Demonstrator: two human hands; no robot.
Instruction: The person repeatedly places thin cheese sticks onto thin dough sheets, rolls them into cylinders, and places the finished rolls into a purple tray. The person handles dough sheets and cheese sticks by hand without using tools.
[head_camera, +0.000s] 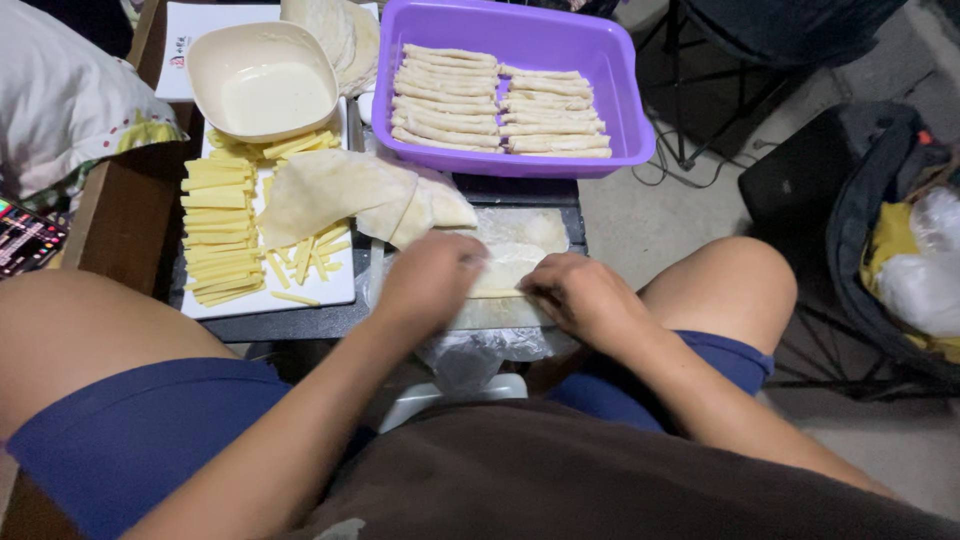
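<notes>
Yellow cheese sticks (222, 232) lie on a white tray (330, 290) at the tabletop's left edge, close by. At the near edge, the left hand (428, 282) and right hand (580, 295) press curled fingers on a thin wrapper (505, 272), keeping it rolled tight. The purple tub (615, 70) behind holds finished rolls (500, 100).

Dim, warm overhead light; soft shadows, slight motion blur, wide-angle stretch at edges.

Work area is tight. Purple tub (620, 110) blocks the far side; cheese sticks (218, 230) and loose wrappers (330, 190) crowd the left, bowl (262, 78) behind them. Both knees flank the counter (520, 190). Open floor (660, 215) lies right.
</notes>
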